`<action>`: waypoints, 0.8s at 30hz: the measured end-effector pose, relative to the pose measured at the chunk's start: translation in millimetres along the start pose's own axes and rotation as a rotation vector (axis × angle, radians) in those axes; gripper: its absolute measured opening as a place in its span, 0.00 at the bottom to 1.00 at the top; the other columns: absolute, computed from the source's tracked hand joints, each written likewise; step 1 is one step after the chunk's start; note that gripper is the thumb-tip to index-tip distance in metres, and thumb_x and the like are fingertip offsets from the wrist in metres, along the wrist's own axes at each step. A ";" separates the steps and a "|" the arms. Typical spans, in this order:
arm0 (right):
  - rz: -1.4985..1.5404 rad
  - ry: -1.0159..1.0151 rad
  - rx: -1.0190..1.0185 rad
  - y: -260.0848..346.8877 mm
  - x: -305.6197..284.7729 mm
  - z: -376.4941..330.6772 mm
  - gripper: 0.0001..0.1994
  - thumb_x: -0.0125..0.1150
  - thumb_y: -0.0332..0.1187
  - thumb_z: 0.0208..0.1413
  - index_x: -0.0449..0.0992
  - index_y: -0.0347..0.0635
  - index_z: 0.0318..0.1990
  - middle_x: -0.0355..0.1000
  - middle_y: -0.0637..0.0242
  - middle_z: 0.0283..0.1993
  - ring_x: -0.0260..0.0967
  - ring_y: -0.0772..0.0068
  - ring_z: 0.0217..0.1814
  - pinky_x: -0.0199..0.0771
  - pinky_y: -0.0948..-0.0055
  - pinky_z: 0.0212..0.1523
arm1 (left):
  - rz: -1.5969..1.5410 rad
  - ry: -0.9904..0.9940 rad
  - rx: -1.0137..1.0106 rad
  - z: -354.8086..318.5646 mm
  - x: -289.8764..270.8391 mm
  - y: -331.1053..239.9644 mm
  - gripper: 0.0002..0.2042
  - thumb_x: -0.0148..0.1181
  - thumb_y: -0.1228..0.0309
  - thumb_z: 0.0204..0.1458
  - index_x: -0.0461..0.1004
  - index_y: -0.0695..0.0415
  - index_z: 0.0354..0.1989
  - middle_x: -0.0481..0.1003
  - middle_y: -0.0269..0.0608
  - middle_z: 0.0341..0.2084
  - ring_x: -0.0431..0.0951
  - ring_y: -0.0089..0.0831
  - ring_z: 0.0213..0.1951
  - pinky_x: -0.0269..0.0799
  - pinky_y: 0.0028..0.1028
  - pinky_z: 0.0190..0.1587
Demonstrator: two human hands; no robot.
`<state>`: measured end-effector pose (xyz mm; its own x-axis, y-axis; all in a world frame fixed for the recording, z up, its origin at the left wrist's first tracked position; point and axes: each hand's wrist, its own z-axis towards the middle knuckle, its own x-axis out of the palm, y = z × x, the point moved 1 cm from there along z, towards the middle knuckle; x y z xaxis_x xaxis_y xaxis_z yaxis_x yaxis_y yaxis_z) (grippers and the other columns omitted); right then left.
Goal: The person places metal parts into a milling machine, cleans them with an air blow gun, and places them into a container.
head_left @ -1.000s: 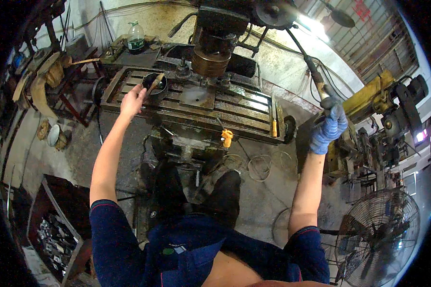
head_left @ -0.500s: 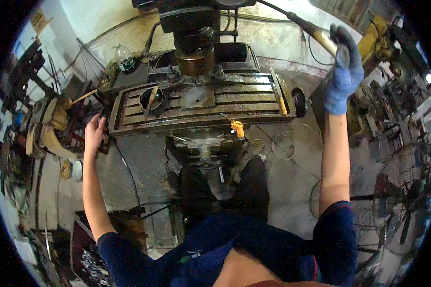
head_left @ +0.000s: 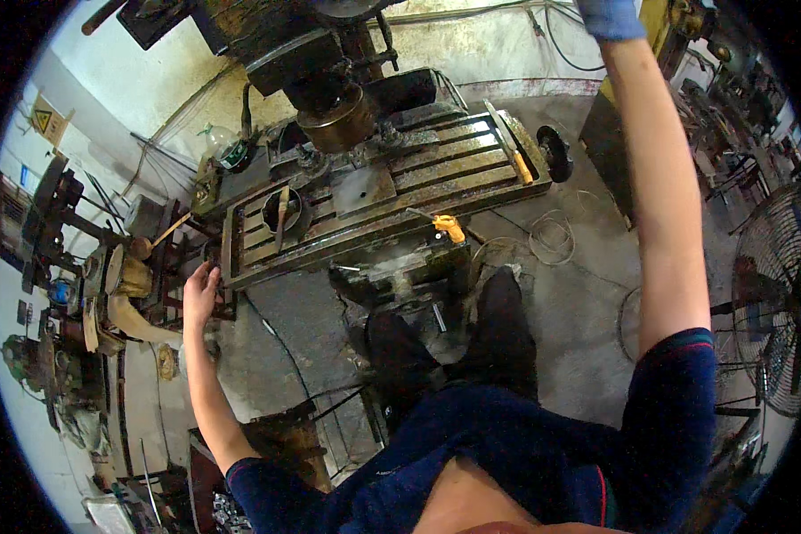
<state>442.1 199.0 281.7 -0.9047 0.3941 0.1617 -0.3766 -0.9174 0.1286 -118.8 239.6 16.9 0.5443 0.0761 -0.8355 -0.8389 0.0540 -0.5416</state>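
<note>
Left hand (head_left: pixel 200 289) bare, fingers (head_left: pixel 206 271) spread, at the left end of the rusty slotted steel milling-machine tabletop (head_left: pixel 472 173). Right hand (head_left: pixel 610 16) in a blue glove, arm raised to the top edge; what it holds is out of view. On the tabletop: grey flat metal plate (head_left: pixel 363 189) under the dark spindle head (head_left: pixel 334 116), orange-handled tool (head_left: pixel 516 160) near the right end. Black wire-guard floor fan (head_left: pixel 774 303) at far right.

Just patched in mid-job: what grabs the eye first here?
The rusty slotted machine table fills the centre, under the dark spindle head. The bare left hand rests at the table's left end; the blue-gloved right hand reaches up past the top edge. A wire-guarded fan stands far right.
</note>
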 end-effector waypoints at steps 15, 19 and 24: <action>-0.182 0.753 1.700 -60.4 -46.0 -467.7 0.26 0.64 0.46 0.42 0.72 0.34 0.45 0.71 0.58 0.44 0.67 0.67 0.47 0.62 0.71 0.49 | -0.050 -0.328 -0.375 -253.3 -128.9 86.5 0.16 0.51 0.68 0.54 0.68 0.67 0.46 0.70 0.36 0.19 0.69 0.21 0.20 0.66 0.22 0.20; 0.097 0.617 1.766 -84.5 -47.2 -528.6 0.21 0.63 0.41 0.45 0.72 0.38 0.45 0.71 0.68 0.39 0.65 0.77 0.42 0.61 0.76 0.46 | 0.018 -0.281 -0.503 -304.7 -135.3 96.9 0.16 0.51 0.70 0.54 0.66 0.66 0.49 0.71 0.37 0.26 0.68 0.19 0.25 0.66 0.20 0.20; -0.161 0.482 1.565 -59.8 -33.9 -526.2 0.14 0.64 0.37 0.46 0.72 0.41 0.39 0.66 0.77 0.28 0.60 0.83 0.26 0.62 0.78 0.27 | -0.178 -0.359 -0.521 -319.7 -96.9 81.8 0.18 0.52 0.71 0.53 0.63 0.68 0.51 0.70 0.46 0.45 0.70 0.28 0.43 0.65 0.28 0.48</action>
<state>390.5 211.3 -246.3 -0.9660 0.1468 -0.2129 -0.1834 0.1914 0.9642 -241.4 -81.7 23.7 0.5671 0.4429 -0.6944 -0.5788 -0.3855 -0.7186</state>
